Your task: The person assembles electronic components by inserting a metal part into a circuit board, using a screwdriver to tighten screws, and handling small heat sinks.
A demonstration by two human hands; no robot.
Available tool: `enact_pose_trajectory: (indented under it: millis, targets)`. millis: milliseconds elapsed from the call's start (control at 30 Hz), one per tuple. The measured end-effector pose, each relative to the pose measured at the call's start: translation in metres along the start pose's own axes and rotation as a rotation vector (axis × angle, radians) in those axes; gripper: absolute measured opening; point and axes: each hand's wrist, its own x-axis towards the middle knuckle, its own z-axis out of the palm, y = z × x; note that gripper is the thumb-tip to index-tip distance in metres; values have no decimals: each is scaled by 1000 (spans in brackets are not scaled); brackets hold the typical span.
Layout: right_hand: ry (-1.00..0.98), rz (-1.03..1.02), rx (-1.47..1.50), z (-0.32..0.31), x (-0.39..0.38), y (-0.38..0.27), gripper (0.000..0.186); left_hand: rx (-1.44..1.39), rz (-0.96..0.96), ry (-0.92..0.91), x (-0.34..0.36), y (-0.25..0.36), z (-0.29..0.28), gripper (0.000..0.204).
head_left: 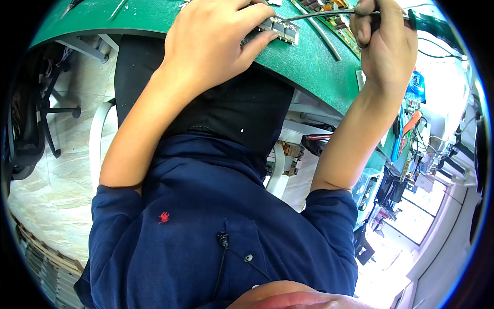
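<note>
My left hand (211,46) is closed on a small grey metal part with dark blocks in a row (288,32), thumb on its near side and fingers on its far side. The part rests at the near edge of the green bench top (309,67). My right hand (386,36) grips a tool with a long thin metal shaft (319,14) and what looks like a dark green handle end (435,28). Its tip meets or hovers just above the part; I cannot tell which. The palm hides the middle of the tool, so its exact kind is unclear.
A thin grey rod (325,38) lies right of the part, beside a circuit board (342,26) with several components. Black cables (442,54) and a blue packet (418,85) are farther right. A black chair (38,118) stands on the left. A clear bin (368,188) sits at right.
</note>
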Motion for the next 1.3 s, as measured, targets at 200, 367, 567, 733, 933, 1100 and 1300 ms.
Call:
enact_pose_trajectory:
  millis: [200,367,567,733,933,1100,1300]
  targets:
    - [-65,-56,-207,8,7,-10,52,-36,-52,-24,1,2,-1,22]
    - [-234,-119,-248,6,18,-14,55,-3,-25,-32,1,3,-2,22]
    - [-375,-85,-228,6,18,-28,46,3,-26,-32,2,4,-2,23]
    - [-506,-68,-159,-8,24,-24,39,2,-27,-36,1,3,-2,24]
    - [-518,32,-117,-15,33,-15,37,94,-10,-22,-3,0,7,25]
    - [-489,26,-219,-14,22,-25,35,77,-20,-17,-6,-3,8,25]
    - [-479,-1,-318,-10,18,-24,37,43,-56,-56,-3,1,2,29]
